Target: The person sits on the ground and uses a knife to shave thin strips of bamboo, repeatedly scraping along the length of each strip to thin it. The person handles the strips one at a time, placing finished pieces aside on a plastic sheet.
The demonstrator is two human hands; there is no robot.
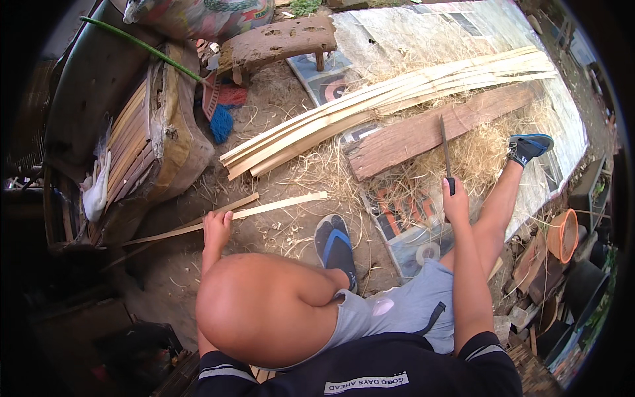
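My left hand (217, 228) is closed round a long, thin bamboo strip (283, 204), low over the ground at the left of my raised knee. The strip's pale end points right, and its other end runs off to the left. In my right hand (455, 202) is a knife (446, 149) with a black handle, its narrow dark blade pointing away from me. The blade tip overlaps a weathered wooden plank (423, 135) in this view; I cannot tell whether they touch. Beyond the plank lies a bundle of long pale bamboo strips (370, 106).
Curly shavings (466, 159) cover a printed sheet (562, 126) on the ground. A low wooden bench (281, 41) stands at the back. On the left, a worn container (185, 142) holds wooden slats, near a green-handled broom (142, 49). Pots and an orange-rimmed basket (563, 237) sit at right.
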